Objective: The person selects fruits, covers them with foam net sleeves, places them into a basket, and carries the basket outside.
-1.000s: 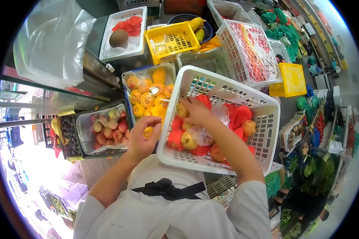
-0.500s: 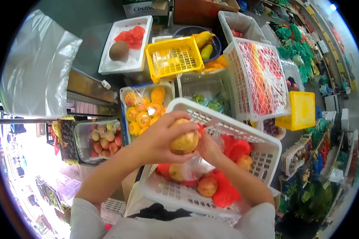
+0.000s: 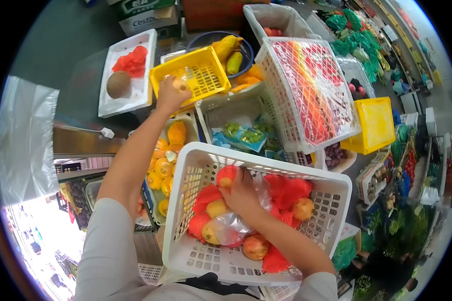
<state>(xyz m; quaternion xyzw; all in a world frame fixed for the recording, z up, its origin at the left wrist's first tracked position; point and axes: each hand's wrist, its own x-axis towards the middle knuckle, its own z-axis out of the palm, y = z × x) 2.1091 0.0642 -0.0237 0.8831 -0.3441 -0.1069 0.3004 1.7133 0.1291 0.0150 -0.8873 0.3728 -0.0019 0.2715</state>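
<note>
My left hand (image 3: 173, 97) reaches out to a yellow plastic basket (image 3: 211, 89) and is closed on a pale yellow pomegranate (image 3: 180, 84) at its near left corner. Down in a large white crate (image 3: 258, 159), my right hand (image 3: 242, 194) has its fingers around a pomegranate in a red foam net (image 3: 227, 176). About that hand lie several more pomegranates, some in red foam nets. One bare reddish pomegranate (image 3: 256, 247) rests toward the crate's near side. A clear plastic bag (image 3: 228, 228) lies among the fruit beneath my right wrist.
Left of the yellow basket stands a white foam box (image 3: 148, 65) with a round brown fruit (image 3: 118, 84). Behind is a blue bowl (image 3: 247, 55) of yellow-green fruit. A tray of orange fruit (image 3: 163, 168) borders the crate; a lattice crate (image 3: 281, 95) stands at right.
My left hand has carried the pomegranate from above the white crate forward and left to the yellow basket. My right hand has left that fruit and dropped into the crate, onto a red-netted one.
</note>
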